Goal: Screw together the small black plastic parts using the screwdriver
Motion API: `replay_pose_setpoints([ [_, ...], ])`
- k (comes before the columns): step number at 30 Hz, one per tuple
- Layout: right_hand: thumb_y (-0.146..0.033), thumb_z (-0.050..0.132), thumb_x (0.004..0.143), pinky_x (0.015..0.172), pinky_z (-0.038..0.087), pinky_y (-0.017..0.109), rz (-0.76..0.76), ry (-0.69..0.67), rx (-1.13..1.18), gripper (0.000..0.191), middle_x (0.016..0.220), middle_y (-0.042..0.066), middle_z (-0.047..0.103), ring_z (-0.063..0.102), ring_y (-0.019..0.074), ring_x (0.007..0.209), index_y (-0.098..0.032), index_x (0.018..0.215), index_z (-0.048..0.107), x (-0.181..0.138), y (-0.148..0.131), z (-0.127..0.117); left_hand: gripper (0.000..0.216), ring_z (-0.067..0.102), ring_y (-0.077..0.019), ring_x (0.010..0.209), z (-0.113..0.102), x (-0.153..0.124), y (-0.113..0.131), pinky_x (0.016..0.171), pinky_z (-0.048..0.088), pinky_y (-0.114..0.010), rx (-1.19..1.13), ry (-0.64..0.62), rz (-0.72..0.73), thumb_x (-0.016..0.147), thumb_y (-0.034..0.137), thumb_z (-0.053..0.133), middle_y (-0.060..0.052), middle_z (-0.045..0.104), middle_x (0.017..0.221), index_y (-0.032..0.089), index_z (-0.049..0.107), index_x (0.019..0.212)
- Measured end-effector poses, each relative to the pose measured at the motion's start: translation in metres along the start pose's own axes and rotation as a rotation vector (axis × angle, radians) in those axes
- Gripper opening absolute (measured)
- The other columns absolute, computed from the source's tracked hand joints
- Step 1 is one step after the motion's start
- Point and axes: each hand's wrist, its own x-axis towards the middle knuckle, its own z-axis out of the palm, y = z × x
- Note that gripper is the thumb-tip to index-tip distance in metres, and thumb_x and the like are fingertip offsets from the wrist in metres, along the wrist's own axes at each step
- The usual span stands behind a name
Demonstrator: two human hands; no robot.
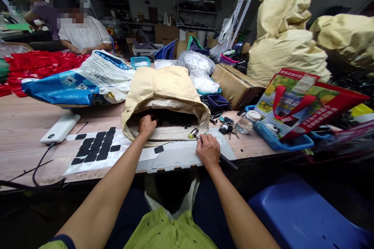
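Note:
My left hand [147, 125] reaches into the mouth of a tan paper sack [163, 83] that lies on the table with its opening towards me. Its fingers are curled; what they grip among the dark pieces [178, 117] inside is hidden. In my right hand [209, 149] is a small hammer [193, 133], its metal head with a yellowish face pointing left and its black handle running out to the lower right. The hammer head is close to the sack's lower lip. Beneath lies a pale grey board [178, 160], with one black rounded pad [159, 149] on a white strip.
A sheet of black pads [97, 145] and a white power bank [60, 128] with a cable lie left. On the right are a clear jar [247, 122], keys, a blue tray [280, 143] and a shopping bag [298, 101]. Two people sit beyond red pieces [43, 67].

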Motion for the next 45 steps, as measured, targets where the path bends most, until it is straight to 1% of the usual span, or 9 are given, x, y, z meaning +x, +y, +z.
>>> replay_pose_setpoints([
  [3, -0.024, 0.061, 0.092, 0.08, 0.032, 0.033, 0.002, 0.0, 0.0, 0.019, 0.1, 0.007, 0.062, 0.049, 0.0231, 0.095, -0.021, 0.109, 0.068, 0.0, -0.001, 0.0, 0.03, 0.068, -0.0243, 0.097, 0.001, -0.033, 0.005, 0.085, 0.051, -0.033, -0.114, 0.07, 0.203, 0.086, 0.034, 0.067, -0.008, 0.071, 0.105, 0.02, 0.073, 0.112],
  [7, -0.025, 0.061, 0.092, 0.08, 0.032, 0.033, 0.012, -0.003, -0.007, 0.019, 0.101, 0.007, 0.062, 0.049, 0.0232, 0.095, -0.021, 0.109, 0.068, 0.0, -0.002, -0.001, 0.022, 0.065, -0.0216, 0.096, 0.019, -0.091, 0.022, 0.087, 0.05, -0.032, -0.189, -0.153, 0.569, 0.086, 0.029, 0.069, -0.003, 0.07, 0.098, 0.024, 0.073, 0.107],
  [10, -0.025, 0.06, 0.093, 0.08, 0.032, 0.032, 0.012, -0.004, -0.007, 0.018, 0.101, 0.007, 0.062, 0.049, 0.0232, 0.096, -0.021, 0.109, 0.068, 0.0, -0.003, -0.001, 0.021, 0.063, -0.0237, 0.1, 0.034, -0.117, 0.03, 0.091, 0.049, -0.035, -0.145, -0.245, 0.675, 0.086, 0.026, 0.07, -0.004, 0.069, 0.098, 0.023, 0.073, 0.107],
  [14, -0.025, 0.059, 0.093, 0.08, 0.032, 0.032, 0.009, -0.006, 0.003, 0.018, 0.101, 0.007, 0.062, 0.049, 0.0233, 0.096, -0.021, 0.109, 0.068, 0.0, -0.002, -0.002, 0.029, 0.062, -0.0239, 0.099, 0.039, -0.123, 0.026, 0.09, 0.049, -0.036, -0.173, -0.221, 0.673, 0.085, 0.025, 0.072, -0.005, 0.066, 0.098, 0.022, 0.07, 0.113],
  [20, -0.024, 0.06, 0.093, 0.081, 0.034, 0.033, 0.024, 0.005, 0.027, 0.02, 0.101, 0.007, 0.063, 0.051, 0.0235, 0.097, -0.021, 0.111, 0.068, -0.002, -0.001, -0.001, 0.017, 0.059, -0.0227, 0.093, 0.038, -0.123, 0.013, 0.086, 0.048, -0.035, -0.25, -0.145, 0.674, 0.083, 0.024, 0.074, -0.004, 0.065, 0.094, 0.02, 0.069, 0.099],
  [26, -0.019, 0.059, 0.093, 0.081, 0.038, 0.033, 0.026, -0.044, 0.059, 0.02, 0.1, 0.007, 0.065, 0.054, 0.0231, 0.095, -0.021, 0.109, 0.07, 0.002, 0.002, -0.003, 0.015, 0.058, -0.0212, 0.089, 0.04, -0.12, 0.013, 0.084, 0.046, -0.034, -0.275, -0.182, 0.648, 0.081, 0.02, 0.073, -0.003, 0.065, 0.09, 0.021, 0.068, 0.096],
  [35, -0.026, 0.043, 0.101, 0.091, 0.049, 0.032, -0.082, -0.018, 0.526, 0.029, 0.104, 0.009, 0.068, 0.063, 0.0215, 0.1, -0.018, 0.116, 0.067, -0.011, -0.016, -0.027, 0.016, 0.059, -0.0223, 0.096, 0.038, -0.119, 0.018, 0.087, 0.045, -0.035, -0.251, -0.222, 0.59, 0.08, 0.02, 0.073, -0.002, 0.066, 0.097, 0.022, 0.067, 0.094],
  [39, -0.024, 0.042, 0.101, 0.094, 0.049, 0.033, -0.082, -0.106, 0.517, 0.031, 0.109, 0.01, 0.069, 0.064, 0.0222, 0.104, -0.019, 0.121, 0.066, -0.018, -0.032, -0.039, 0.016, 0.059, -0.0225, 0.096, 0.038, -0.12, 0.018, 0.087, 0.046, -0.036, -0.261, -0.215, 0.583, 0.08, 0.02, 0.074, -0.002, 0.066, 0.096, 0.023, 0.067, 0.094],
  [45, -0.024, 0.041, 0.103, 0.09, 0.049, 0.029, -0.082, -0.116, 0.409, 0.034, 0.109, 0.01, 0.069, 0.065, 0.021, 0.101, -0.021, 0.126, 0.065, -0.022, -0.046, -0.051, 0.018, 0.059, -0.0225, 0.097, 0.04, -0.119, 0.017, 0.089, 0.046, -0.037, -0.26, -0.215, 0.578, 0.079, 0.02, 0.075, -0.002, 0.067, 0.096, 0.024, 0.068, 0.095],
])
